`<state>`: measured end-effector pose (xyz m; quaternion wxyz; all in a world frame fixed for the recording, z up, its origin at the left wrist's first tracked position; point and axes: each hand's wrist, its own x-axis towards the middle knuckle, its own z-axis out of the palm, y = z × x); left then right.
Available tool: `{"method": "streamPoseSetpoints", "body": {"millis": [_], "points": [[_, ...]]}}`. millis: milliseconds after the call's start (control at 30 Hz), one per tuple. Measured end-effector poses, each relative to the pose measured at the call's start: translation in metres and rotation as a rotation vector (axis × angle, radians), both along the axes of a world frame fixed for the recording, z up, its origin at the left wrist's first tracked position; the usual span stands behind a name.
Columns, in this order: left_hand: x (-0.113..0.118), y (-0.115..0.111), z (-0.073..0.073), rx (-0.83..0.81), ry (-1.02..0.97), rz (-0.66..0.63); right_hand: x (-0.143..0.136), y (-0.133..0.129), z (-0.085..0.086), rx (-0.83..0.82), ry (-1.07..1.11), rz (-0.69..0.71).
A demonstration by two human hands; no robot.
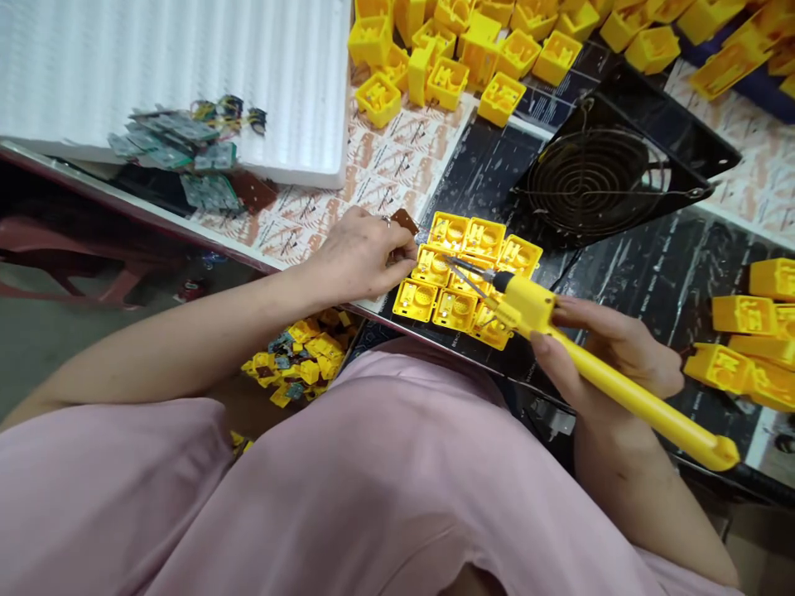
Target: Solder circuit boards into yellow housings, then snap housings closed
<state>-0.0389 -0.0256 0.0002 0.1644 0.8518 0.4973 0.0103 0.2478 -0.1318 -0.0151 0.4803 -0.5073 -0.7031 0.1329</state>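
Note:
My right hand (pixel 612 356) is wrapped round a yellow soldering tool (pixel 646 401) with a thin metal tip. The tip points left, over a tight cluster of small open yellow housings (pixel 455 309) near the table's front edge. My left hand (pixel 373 257) is at the cluster's left side, its thumb and fingers pinched together beside a housing (pixel 431 265) under the tip. What the pinched fingers hold, if anything, is too small to make out. A small brown board (pixel 405 221) lies just behind the left fingertips.
A black fan (pixel 584 178) stands behind the cluster. Many yellow housings (pixel 502 98) fill the back, with several more (pixel 720 368) at the right. Green circuit boards (pixel 174 141) lie on white foam (pixel 298 83). Yellow parts (pixel 304 356) sit below the table edge.

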Motion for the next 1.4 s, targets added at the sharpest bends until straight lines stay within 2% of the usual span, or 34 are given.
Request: {"method": "streamPoseSetpoints", "body": {"millis": [100, 233, 667, 833, 1000, 1200, 1400], "points": [[-0.001, 0.004, -0.002, -0.025, -0.046, -0.02, -0.002, 0.004, 0.004, 0.079, -0.037, 0.144], [-0.003, 0.01, -0.007, -0.069, -0.15, -0.048, -0.003, 0.011, 0.009, 0.111, -0.034, 0.259], [0.01, 0.016, 0.002, -0.099, -0.117, -0.039, -0.015, 0.028, 0.028, 0.134, -0.216, 0.442], [0.008, 0.017, 0.0, -0.094, -0.109, -0.068, -0.014, 0.03, 0.033, 0.062, -0.241, 0.4], [0.009, 0.016, 0.004, -0.067, -0.027, -0.127, -0.012, 0.029, 0.033, 0.12, -0.254, 0.447], [0.011, 0.018, 0.008, -0.09, -0.065, -0.141, -0.002, 0.022, 0.033, 0.089, -0.17, 0.266], [0.012, 0.019, 0.007, -0.047, 0.014, -0.202, -0.003, 0.008, 0.019, 0.103, -0.107, 0.127]]}}
